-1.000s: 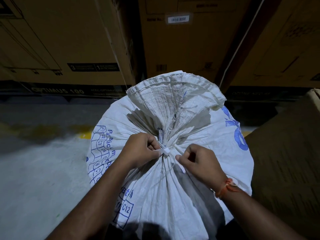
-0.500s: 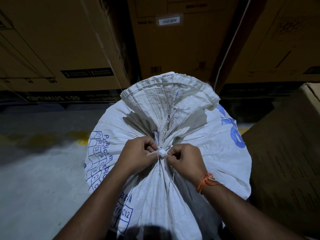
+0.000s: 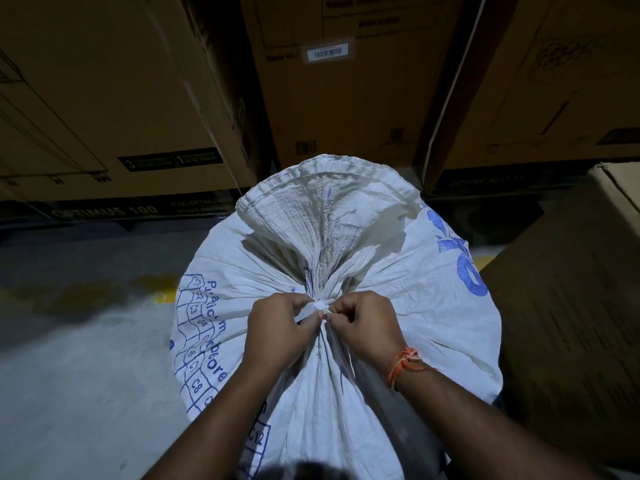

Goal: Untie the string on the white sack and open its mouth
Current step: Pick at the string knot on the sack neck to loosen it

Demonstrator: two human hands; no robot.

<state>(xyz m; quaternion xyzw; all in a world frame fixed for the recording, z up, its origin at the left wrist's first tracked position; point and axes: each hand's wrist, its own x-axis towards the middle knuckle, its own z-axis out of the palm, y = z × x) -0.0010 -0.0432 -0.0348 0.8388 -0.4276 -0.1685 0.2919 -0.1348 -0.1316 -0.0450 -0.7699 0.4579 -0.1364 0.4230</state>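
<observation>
Since earlier, our right hand (image 3: pixel 363 327) joined our left hand (image 3: pixel 277 327); both pinch the thin white string (image 3: pixel 318 306) on the woven white sack (image 3: pixel 398 289), fingertips hiding the knot.

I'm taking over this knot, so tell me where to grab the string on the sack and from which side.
Probably pinch the string at its small white knot on the near face of the cinched neck of the white sack, coming in from both sides as the left hand and right hand do: the knot stands proud there, while the rest lies tight in the gathered folds.
</observation>
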